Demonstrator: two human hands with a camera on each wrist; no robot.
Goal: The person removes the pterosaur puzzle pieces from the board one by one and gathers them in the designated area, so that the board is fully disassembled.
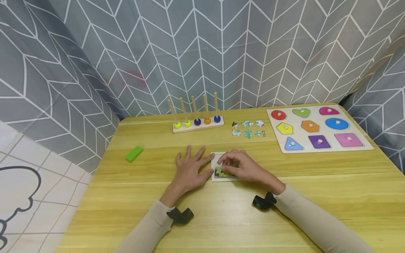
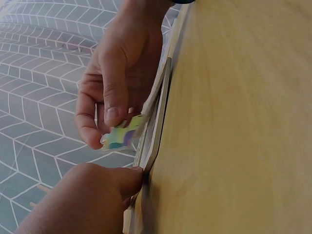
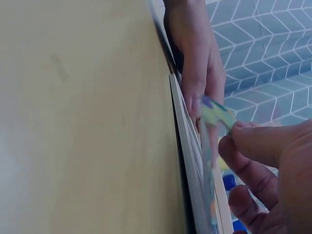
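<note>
One thin multicoloured cardboard jigsaw piece (image 2: 119, 138), likely light, bendable and best held by its edges, is pinched in right hand (image 1: 243, 168) fingertips over the small white puzzle tray (image 1: 218, 156), which the flat, spread left hand (image 1: 190, 168) steadies.

Grey fabric (image 1: 221, 52) with a white chevron pattern hangs behind and beside the light wooden table (image 1: 221, 218), evenly lit.

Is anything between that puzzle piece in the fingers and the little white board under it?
Nothing visible. The right hand pinches the puzzle piece just over the puzzle tray; the left hand only touches the tray's edge.
</note>
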